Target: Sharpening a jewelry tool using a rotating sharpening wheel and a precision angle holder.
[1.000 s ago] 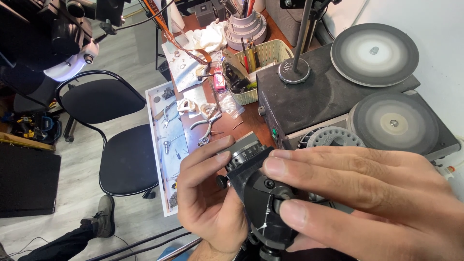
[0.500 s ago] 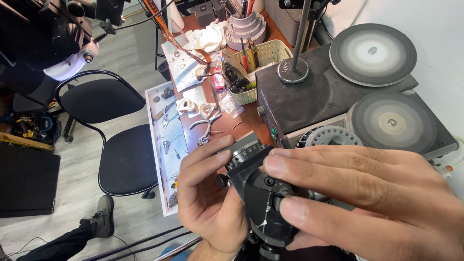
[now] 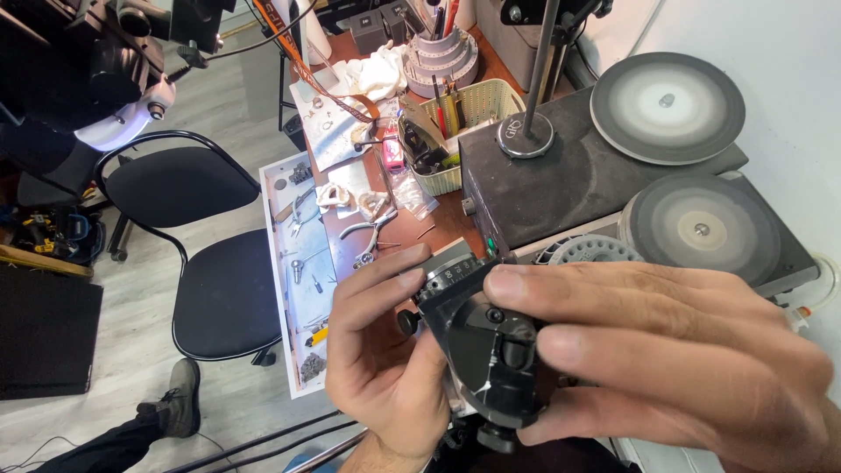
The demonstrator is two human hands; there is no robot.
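A black metal device (image 3: 477,346), with a graduated dial at its upper end and small knobs on its side, is held low in the middle of the view, above the near edge of the tabletop (image 3: 438,229). The left hand (image 3: 381,363) is closed around its left side, with the fingers curled over the dial end. The right hand (image 3: 666,359) grips it from the right, with the fingers stretched across the top and front of the device.

Just behind the device stands a dark machine (image 3: 561,180) with two round flat discs (image 3: 667,105) on its right part and an upright metal rod (image 3: 541,70) on a round base. To the left of the machine there is a pale green basket (image 3: 477,101) with pens and small tools. Pliers (image 3: 372,229) lie on the brown tabletop near the left hand. A long white tray (image 3: 293,289) with small tools runs along the left edge. On the floor beside it stands a black chair (image 3: 210,263).
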